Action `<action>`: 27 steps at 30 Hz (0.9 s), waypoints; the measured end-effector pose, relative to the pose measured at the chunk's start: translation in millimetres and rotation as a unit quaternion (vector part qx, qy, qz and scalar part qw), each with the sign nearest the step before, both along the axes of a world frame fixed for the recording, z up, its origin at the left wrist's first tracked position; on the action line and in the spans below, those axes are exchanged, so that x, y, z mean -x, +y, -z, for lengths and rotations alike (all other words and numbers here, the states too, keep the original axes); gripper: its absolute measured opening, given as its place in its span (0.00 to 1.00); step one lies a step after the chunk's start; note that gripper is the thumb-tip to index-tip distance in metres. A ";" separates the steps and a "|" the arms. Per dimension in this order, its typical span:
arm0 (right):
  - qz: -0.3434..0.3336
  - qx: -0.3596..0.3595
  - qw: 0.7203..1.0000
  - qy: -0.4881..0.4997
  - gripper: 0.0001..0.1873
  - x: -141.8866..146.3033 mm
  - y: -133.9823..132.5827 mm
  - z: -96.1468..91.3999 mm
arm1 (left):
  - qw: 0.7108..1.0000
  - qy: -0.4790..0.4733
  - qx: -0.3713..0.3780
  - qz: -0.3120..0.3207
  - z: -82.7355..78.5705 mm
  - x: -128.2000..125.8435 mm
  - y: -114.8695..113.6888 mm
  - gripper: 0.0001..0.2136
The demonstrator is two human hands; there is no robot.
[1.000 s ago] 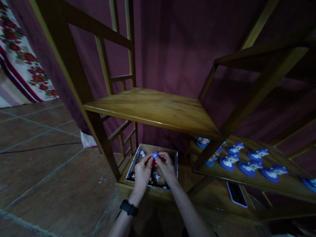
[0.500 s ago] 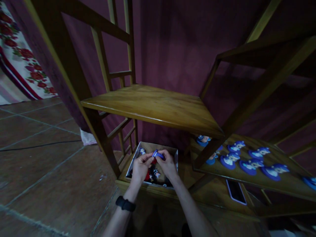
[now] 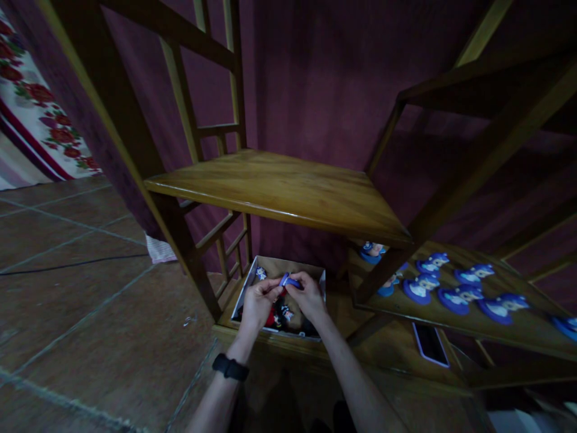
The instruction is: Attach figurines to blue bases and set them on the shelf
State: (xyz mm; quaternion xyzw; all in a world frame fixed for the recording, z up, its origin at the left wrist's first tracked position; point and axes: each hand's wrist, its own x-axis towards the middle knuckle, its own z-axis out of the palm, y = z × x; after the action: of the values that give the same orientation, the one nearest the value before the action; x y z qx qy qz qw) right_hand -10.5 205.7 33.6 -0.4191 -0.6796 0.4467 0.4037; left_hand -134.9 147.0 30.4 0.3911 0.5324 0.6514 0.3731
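Observation:
Both hands meet over an open cardboard box [image 3: 250, 282] on the lowest shelf of a wooden rack. My left hand [image 3: 256, 302] and my right hand [image 3: 309, 296] pinch a small blue figure [image 3: 289, 281] between their fingertips, just above the box. Inside the box lie several small figures [image 3: 282, 316] in red, black and white, and one white-and-blue figure [image 3: 261, 273] sits in its far left corner. A black watch [image 3: 230, 367] is on my left wrist.
A bare wooden shelf [image 3: 279, 192] juts out above the box. To the right, a lower shelf [image 3: 518, 328] carries several blue figures [image 3: 460, 296] in rows. A phone [image 3: 430, 344] lies on the bottom board beneath it. Tiled floor [image 3: 81, 288] spreads to the left, with a cable across it.
Both hands still hold the blue figure over the box; they have drawn slightly closer together. The view has shifted a little, so the rack sits lower left.

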 end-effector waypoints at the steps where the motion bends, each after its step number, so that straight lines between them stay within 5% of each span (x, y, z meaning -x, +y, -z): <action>1: 0.000 0.004 1.000 0.005 0.09 -0.1 0.5 1.0 | 1.000 0.003 0.000 0.002 1.8 0.5 0.1 0.11; 13: -0.040 0.068 0.997 0.003 0.11 -1.2 5.9 4.5 | 0.989 -0.136 0.054 -0.016 2.0 -3.7 1.4 0.12; 19: -0.041 0.115 0.991 0.055 0.15 -8.8 4.7 6.9 | 0.958 -0.250 0.120 -0.069 4.9 4.3 -1.1 0.02; 23: -0.045 0.088 0.994 0.054 0.11 -7.2 5.9 14.3 | 0.944 -0.288 0.154 -0.052 4.6 5.3 -0.4 0.02; 27: -0.083 0.140 0.984 0.077 0.10 -1.7 0.8 10.7 | 0.941 -0.300 0.153 -0.024 2.8 1.9 -0.6 0.02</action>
State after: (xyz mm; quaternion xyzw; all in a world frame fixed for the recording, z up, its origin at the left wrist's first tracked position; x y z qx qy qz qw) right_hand -8.8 206.4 22.9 -0.3778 -0.6096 0.6004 0.3538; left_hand -136.9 146.4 27.5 0.1028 0.4984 0.6583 0.5547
